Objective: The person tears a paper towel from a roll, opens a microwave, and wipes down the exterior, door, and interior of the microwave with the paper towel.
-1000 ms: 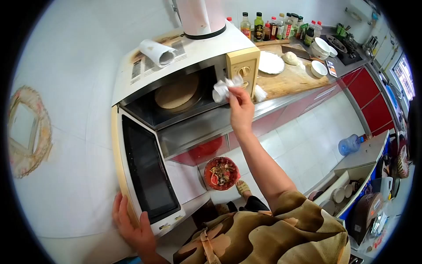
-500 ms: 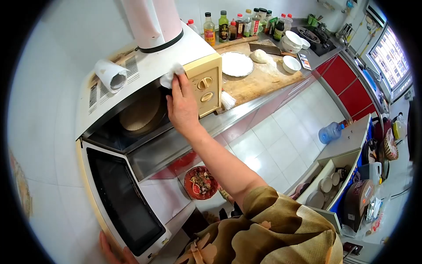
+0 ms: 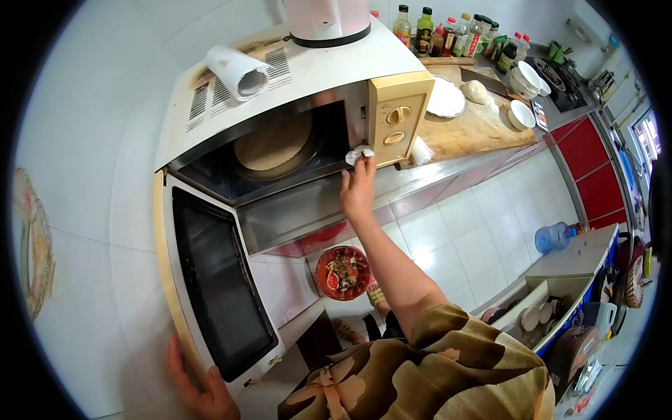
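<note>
A microwave (image 3: pixel 329 59) stands with its door (image 3: pixel 222 280) swung wide, showing a round beige disc (image 3: pixel 274 143) in the dark cavity. Pinched in the fingers of my right hand (image 3: pixel 359 189) is a crumpled white tissue (image 3: pixel 359 154), pressed to the front frame at the lower right corner of the opening, below the knobs. My left hand (image 3: pixel 199 385) lies at the door's outer lower edge, thumb and fingers spread to either side of it; part of the palm runs out at the bottom of the view.
On the microwave top are a paper roll (image 3: pixel 238 72) and a pink appliance (image 3: pixel 327 21). Rightward lie a wooden board (image 3: pixel 476 133) with dough (image 3: pixel 474 91), a cleaver (image 3: pixel 490 80), bowls and bottles. A red basin of scraps (image 3: pixel 343 271) and a water jug (image 3: pixel 553 238) are on the floor.
My right hand with the tissue has moved from the upper front edge down to the lower right corner of the opening. The camera has shifted; my left hand stays at the door.
</note>
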`<state>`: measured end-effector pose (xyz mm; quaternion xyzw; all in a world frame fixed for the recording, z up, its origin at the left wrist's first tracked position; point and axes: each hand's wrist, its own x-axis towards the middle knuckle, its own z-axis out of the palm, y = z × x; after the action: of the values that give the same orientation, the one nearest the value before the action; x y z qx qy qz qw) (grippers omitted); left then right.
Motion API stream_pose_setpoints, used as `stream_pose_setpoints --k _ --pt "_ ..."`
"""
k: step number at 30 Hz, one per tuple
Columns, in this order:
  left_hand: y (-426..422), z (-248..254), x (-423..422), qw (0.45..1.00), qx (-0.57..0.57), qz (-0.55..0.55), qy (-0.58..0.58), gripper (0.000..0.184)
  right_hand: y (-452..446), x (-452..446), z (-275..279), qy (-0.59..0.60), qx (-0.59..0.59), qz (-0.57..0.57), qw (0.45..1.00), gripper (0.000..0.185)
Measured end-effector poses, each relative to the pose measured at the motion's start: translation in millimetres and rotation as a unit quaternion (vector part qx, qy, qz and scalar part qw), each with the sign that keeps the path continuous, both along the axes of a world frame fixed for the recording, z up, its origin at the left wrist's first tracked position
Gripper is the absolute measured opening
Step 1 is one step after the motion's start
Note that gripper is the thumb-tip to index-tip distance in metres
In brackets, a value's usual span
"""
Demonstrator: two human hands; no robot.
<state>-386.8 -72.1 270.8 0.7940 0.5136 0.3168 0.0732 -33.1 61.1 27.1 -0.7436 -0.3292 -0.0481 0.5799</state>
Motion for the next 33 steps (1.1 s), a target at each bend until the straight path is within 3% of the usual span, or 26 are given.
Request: stream_pose_setpoints --k 4,7,8,10,11,15,17,19,20,26,31,33 --pt "-5 -4 -5 0.999 -0.029 0.004 -0.028 0.05 12 1 0 0.071 0.07 -0.03 0.995 0.036" --pt "-4 -9 -5 0.998 -0.04 0.018 -0.046 0.052 33 12 39 0.3 0.11 -0.007 0.948 0.036" --pt "-6 -8 -7 0.998 -0.038 0.017 -0.039 0.053 34 9 59 0.298 0.11 -0.002 0.948 0.036" --pt "-6 -6 -8 0.999 -0.03 0.011 -0.043 0.053 27 9 111 0.139 0.23 -0.002 0.963 0.035" --pt "-6 -6 -7 0.999 -0.028 0.005 -0.041 0.053 17 4 146 0.18 0.214 0.013 0.96 0.036" --pt "-4 -9 -20 1.0 -0.011 0.001 -0.022 0.053 16 9 156 0.004 0.165 0.018 0.986 0.038" --pt "-3 -11 -17 0.999 -0.015 -0.014 -0.041 0.057 10 10 149 0.016 0.151 0.015 0.988 0.036" --pt "-3 -10 -13 0.999 -0.026 -0.021 -0.039 0.057 10 13 131 -0.064 0.135 0.006 0.989 0.033" --pt "-3 -9 -13 0.999 -0.027 -0.013 -0.04 0.057 8 11 114 -0.027 0.11 0.01 0.994 0.032" --pt "-2 -10 -12 0.999 -0.053 -0.008 -0.009 0.055 18 6 -48 0.085 -0.009 -0.034 0.996 0.032" --pt "-2 -13 -9 0.998 -0.05 0.014 -0.029 0.057 36 15 -53 0.106 -0.004 -0.077 0.991 0.028" --pt "-3 -9 -13 0.998 -0.047 0.022 -0.035 0.057 40 25 -18 0.305 -0.016 -0.031 0.952 0.026"
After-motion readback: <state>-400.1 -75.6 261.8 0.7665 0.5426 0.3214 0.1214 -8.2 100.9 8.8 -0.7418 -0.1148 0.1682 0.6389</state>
